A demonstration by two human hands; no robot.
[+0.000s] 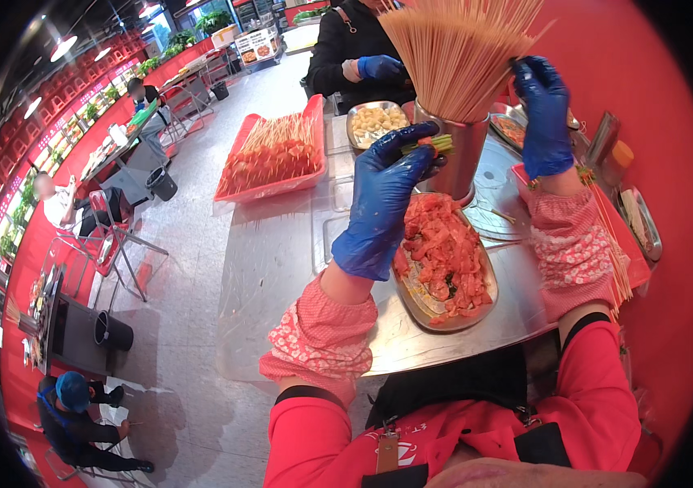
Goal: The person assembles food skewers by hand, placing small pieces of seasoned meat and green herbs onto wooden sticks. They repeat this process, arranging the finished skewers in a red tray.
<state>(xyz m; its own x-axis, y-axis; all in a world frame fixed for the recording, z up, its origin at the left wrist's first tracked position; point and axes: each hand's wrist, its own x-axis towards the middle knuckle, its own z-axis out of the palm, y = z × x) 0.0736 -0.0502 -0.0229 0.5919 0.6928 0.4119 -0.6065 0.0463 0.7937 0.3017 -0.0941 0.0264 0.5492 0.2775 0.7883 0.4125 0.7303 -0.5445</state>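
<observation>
My left hand [389,195], in a wet blue glove, pinches a small bundle of green stems [441,144] wrapped in a piece of red meat. Behind it, a tall metal canister [457,155] stands packed with bamboo skewers [456,67]. My right hand [545,116], also gloved in blue, has its fingertips at the right edge of the skewers. Whether they grip one cannot be told. Below the canister lies an oval metal tray [491,299] holding sliced red marinated meat [450,256].
A red tray [317,116] of skewered meat [273,158] sits at the table's left. Pale peeled pieces fill a metal dish [351,131] near a co-worker's gloved hand [380,66]. At right are another red tray [634,265] with skewers and an orange-lidded jar [621,155].
</observation>
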